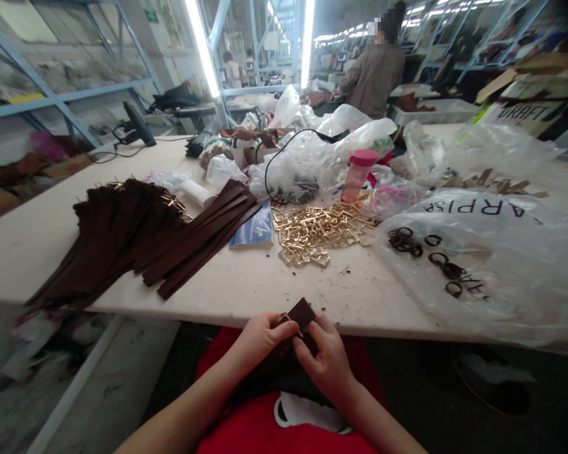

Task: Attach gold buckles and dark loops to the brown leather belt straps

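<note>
A dark brown leather strap is held between my two hands at the table's front edge. My left hand pinches it, with a bit of gold-coloured metal showing by the thumb, probably a buckle. On the other side, my right hand is closed on the same strap, its thumb and fingers around the lower part. The rest of the strap is hidden below my hands. Beyond them lies a pile of gold rectangular buckles. Brown straps lie loose to the left, beside a big fanned stack of straps with gold ends.
A blue booklet sits by the buckles. Behind are a pink-lidded bottle and heaped plastic bags. At right, dark rings rest on a printed plastic bag. A person stands further back.
</note>
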`<state>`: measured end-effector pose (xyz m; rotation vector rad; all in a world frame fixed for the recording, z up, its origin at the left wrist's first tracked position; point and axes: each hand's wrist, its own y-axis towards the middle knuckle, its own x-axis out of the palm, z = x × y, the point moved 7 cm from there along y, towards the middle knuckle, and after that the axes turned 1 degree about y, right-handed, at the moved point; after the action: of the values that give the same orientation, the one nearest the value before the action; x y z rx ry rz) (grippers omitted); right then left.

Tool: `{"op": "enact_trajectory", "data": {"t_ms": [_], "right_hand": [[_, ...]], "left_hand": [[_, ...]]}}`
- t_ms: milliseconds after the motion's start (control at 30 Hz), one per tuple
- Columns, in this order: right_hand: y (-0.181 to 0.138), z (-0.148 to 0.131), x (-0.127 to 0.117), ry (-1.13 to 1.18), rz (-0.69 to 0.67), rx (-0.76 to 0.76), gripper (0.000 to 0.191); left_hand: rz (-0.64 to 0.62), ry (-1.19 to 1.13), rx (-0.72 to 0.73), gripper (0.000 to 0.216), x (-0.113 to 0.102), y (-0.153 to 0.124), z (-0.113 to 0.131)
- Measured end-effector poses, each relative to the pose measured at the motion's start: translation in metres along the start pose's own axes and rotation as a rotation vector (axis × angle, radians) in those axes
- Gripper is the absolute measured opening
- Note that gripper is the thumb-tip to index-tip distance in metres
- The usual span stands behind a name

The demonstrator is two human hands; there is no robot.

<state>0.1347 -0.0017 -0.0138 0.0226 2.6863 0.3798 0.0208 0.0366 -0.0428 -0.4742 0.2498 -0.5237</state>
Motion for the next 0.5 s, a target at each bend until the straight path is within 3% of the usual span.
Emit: {"op": "enact_trajectory", "data": {"t_ms": [167, 233, 333, 433, 500], "right_hand": [[-0.006, 0.005, 0.008, 0.081, -0.001, 0.060, 0.018], [-0.007, 0.003, 0.008, 0.071, 0.007, 0.073, 0.019], [-0.002, -0.001, 0.001, 0.026, -0.040, 0.024, 0.022], [0.015, 0.013, -0.028, -0.138, -0.069, -0.012, 0.021], [0.033, 0.037, -0.073, -0.297, 0.022, 0.035, 0.022]], "left_hand": [[0.150, -0.021, 0.035, 0.047, -0.006, -0.001, -0.002], [0.095, -0.048, 0.084, 0.055, 0.000, -0.001, 0.007], [-0.045, -0.052, 0.091, 0.042, 0.010, 0.003, 0.019], [-0.063, -0.057, -0.002, 0.038, 0.007, 0.014, 0.018], [-0.041, -0.060, -0.053, 0.041, 0.002, 0.022, 0.014]]}}
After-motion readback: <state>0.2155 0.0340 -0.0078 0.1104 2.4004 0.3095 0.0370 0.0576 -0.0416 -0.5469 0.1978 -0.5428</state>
